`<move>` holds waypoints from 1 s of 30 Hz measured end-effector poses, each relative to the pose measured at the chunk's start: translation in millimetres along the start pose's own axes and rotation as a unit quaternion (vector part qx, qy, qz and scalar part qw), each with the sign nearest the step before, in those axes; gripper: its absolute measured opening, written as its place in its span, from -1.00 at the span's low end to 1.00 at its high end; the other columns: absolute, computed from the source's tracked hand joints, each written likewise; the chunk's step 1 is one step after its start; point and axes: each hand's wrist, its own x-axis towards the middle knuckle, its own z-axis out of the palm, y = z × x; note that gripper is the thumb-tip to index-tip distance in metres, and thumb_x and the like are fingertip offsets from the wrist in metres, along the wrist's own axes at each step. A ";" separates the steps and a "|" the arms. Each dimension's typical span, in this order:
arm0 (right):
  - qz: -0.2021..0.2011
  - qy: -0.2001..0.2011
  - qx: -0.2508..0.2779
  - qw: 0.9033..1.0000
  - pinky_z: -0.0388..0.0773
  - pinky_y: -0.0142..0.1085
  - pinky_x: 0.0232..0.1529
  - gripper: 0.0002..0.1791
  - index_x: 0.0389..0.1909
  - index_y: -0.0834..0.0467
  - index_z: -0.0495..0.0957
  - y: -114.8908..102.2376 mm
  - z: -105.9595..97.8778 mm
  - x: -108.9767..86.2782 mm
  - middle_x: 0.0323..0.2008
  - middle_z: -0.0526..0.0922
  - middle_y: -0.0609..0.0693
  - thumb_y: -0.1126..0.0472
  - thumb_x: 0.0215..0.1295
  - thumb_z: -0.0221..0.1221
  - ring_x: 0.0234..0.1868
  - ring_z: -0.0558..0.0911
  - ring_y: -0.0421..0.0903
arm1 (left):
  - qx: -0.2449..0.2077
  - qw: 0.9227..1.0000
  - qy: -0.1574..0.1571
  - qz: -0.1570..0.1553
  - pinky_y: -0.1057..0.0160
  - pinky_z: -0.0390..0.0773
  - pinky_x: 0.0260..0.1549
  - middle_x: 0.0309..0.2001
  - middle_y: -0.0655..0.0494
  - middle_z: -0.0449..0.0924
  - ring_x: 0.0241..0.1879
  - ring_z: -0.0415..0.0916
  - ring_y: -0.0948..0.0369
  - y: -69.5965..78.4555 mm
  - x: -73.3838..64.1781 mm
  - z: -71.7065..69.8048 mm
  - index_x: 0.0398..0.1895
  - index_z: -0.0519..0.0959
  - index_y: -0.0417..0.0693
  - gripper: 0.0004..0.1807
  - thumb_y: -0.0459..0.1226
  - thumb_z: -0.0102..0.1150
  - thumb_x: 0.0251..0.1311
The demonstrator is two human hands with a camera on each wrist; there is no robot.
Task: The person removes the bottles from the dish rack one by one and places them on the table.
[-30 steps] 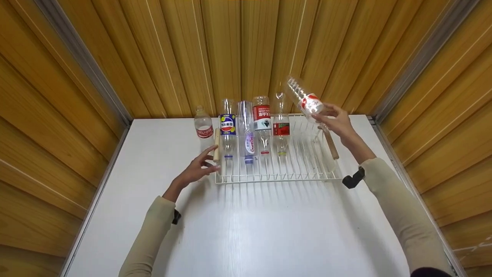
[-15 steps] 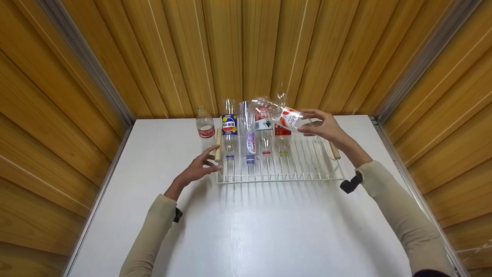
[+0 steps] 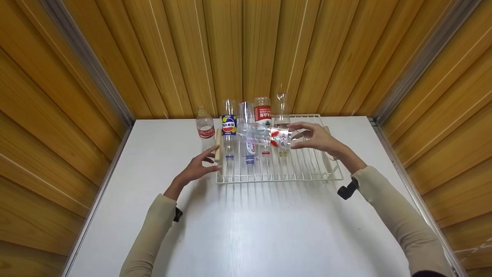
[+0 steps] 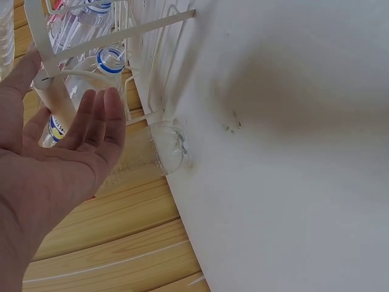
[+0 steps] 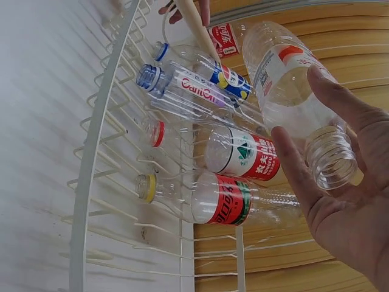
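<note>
My right hand (image 3: pixel 317 139) holds a clear plastic bottle (image 3: pixel 280 137) with a red-and-white label near its neck. The bottle lies sideways above the rack; in the right wrist view its capless mouth points back at the palm. Beneath it, a white wire rack (image 3: pixel 307 179) carries several bottles, including a blue-labelled bottle (image 3: pixel 229 125), a purple-labelled bottle (image 5: pixel 197 91), a red-and-white-labelled bottle (image 5: pixel 243 152) and a yellow-ringed bottle (image 5: pixel 228 201). My left hand (image 3: pixel 194 169) is at the rack's left wooden handle (image 3: pixel 218 144), fingers loosely bent; whether they touch it, I cannot tell.
A red-labelled bottle (image 3: pixel 205 127) stands upright on the white table (image 3: pixel 230 227), left of the rack. Wood-patterned walls (image 3: pixel 261 50) rise behind the rack and on both sides. The rack's right handle is partly hidden by my right hand.
My right hand has moved left and down with the clear bottle, bringing it from a steep tilt at the rack's right to nearly level over the standing row. The left hand stays put.
</note>
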 end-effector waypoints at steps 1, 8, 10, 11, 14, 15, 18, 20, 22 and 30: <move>-0.005 -0.005 0.000 1.000 0.65 -0.29 0.07 -0.23 0.41 0.08 0.43 0.1 1.1 0.3 0.36 0.49 0.14 0.16 0.17 0.48 0.29 0.56 0.25 | 0.006 1.000 0.004 0.001 -0.18 0.51 0.26 0.42 -0.19 0.38 0.36 0.37 -0.16 1.2 0.4 -1.1 0.62 0.14 0.26 -0.12 -0.12 0.37 0.29; -0.013 -0.037 0.005 0.999 0.68 -0.30 0.02 -0.26 0.38 0.13 0.45 3.1 8.5 -2.1 0.33 0.50 0.18 0.25 0.15 0.48 0.26 0.58 0.25 | 0.043 0.998 0.040 0.032 -0.26 0.41 0.32 0.49 -0.25 0.21 0.46 0.10 -0.21 24.0 0.6 -9.6 0.56 0.24 0.00 -0.15 -0.16 0.40 0.25; -0.011 -0.045 0.002 0.999 0.69 -0.29 0.00 -0.26 0.37 0.13 0.46 4.0 10.7 -2.6 0.32 0.50 0.18 0.25 0.14 0.49 0.24 0.59 0.23 | 0.059 0.996 0.042 0.044 -0.31 0.30 0.39 0.52 -0.23 0.16 0.49 0.01 -0.18 34.8 -0.4 -11.2 0.55 0.26 -0.01 -0.13 -0.13 0.45 0.20; -0.011 -0.049 0.002 0.999 0.70 -0.29 -0.01 -0.27 0.36 0.12 0.47 4.2 11.9 -2.6 0.32 0.50 0.18 0.25 0.13 0.49 0.23 0.59 0.23 | 0.066 0.996 0.039 0.051 -0.33 0.25 0.41 0.53 -0.21 0.13 0.50 -0.02 -0.16 40.7 -1.0 -11.8 0.55 0.27 -0.01 -0.12 -0.12 0.47 0.18; -0.015 -0.062 -0.002 0.998 0.71 -0.29 -0.03 -0.27 0.35 0.08 0.49 2.9 15.8 -3.0 0.31 0.50 0.17 0.24 0.12 0.50 0.22 0.59 0.24 | 0.084 0.994 0.019 0.071 -0.37 0.14 0.45 0.56 -0.17 0.10 0.55 -0.07 -0.14 59.5 -3.4 -12.8 0.55 0.27 0.05 -0.07 -0.09 0.51 0.12; -0.019 -0.067 -0.004 0.998 0.71 -0.29 -0.03 -0.27 0.35 0.08 0.49 2.5 17.4 -3.5 0.31 0.50 0.17 0.24 0.12 0.50 0.22 0.59 0.24 | 0.087 0.993 0.007 0.075 -0.38 0.12 0.46 0.57 -0.16 0.10 0.57 -0.07 -0.14 65.5 -4.2 -12.6 0.56 0.26 0.07 -0.06 -0.08 0.51 0.12; -0.040 -0.085 -0.013 0.995 0.70 -0.30 -0.02 -0.24 0.38 0.10 0.45 0.6 21.4 -4.3 0.31 0.50 0.17 0.25 0.13 0.49 0.22 0.58 0.24 | 0.102 0.990 -0.039 0.087 -0.36 0.09 0.48 0.58 -0.09 0.13 0.59 -0.03 -0.12 80.4 -4.1 -10.5 0.57 0.25 0.15 -0.07 -0.05 0.49 0.14; -0.053 -0.095 -0.018 0.994 0.69 -0.31 0.00 -0.22 0.39 0.13 0.44 -1.0 24.2 -4.7 0.32 0.50 0.17 0.25 0.12 0.50 0.22 0.58 0.23 | 0.110 0.987 -0.070 0.098 -0.34 0.12 0.48 0.57 -0.06 0.19 0.57 0.04 -0.12 87.4 -3.3 -7.8 0.57 0.27 0.18 -0.10 -0.05 0.47 0.16; -0.065 -0.105 -0.021 0.992 0.69 -0.30 0.02 -0.21 0.39 0.15 0.44 -3.0 27.1 -5.0 0.32 0.51 0.16 0.26 0.11 0.50 0.22 0.58 0.23 | 0.118 0.982 -0.094 0.112 -0.30 0.18 0.47 0.55 -0.04 0.25 0.54 0.13 -0.12 92.2 -1.9 -4.5 0.55 0.30 0.19 -0.13 -0.06 0.47 0.18; -0.077 -0.123 -0.028 0.989 0.69 -0.21 0.06 -0.22 0.37 0.05 0.49 -7.4 35.2 -5.1 0.34 0.51 0.10 0.27 0.07 0.53 0.26 0.54 0.20 | 0.122 0.977 -0.129 0.120 -0.18 0.42 0.37 0.43 -0.01 0.44 0.39 0.41 -0.05 96.6 1.0 5.5 0.49 0.39 0.17 -0.18 -0.17 0.51 0.14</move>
